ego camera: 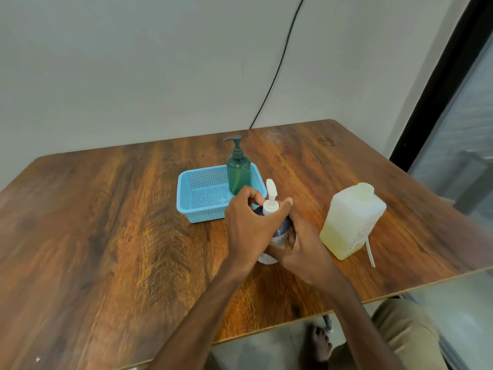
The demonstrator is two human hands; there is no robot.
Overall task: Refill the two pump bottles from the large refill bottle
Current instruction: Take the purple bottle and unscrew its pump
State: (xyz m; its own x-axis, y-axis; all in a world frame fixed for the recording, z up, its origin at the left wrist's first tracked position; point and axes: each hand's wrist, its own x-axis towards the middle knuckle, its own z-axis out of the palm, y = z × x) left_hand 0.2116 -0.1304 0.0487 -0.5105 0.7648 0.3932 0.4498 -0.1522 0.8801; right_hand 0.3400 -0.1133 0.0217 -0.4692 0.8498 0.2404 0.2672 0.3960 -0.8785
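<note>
Alt text: Two bare arms are reaching forward from the bottom edge and converging near the middle. The left forearm point(202, 311) is angling up from lower left, and the right forearm point(354, 311) is coming from lower right. The left hand point(250, 228) is sitting higher, its thumb and fingers curling round the white pump collar of a pump bottle point(281, 231). The right hand point(306, 252) is gripping the bottle's body lower down (its fingertips are hidden behind it). The hands are overlapping in view.
</note>
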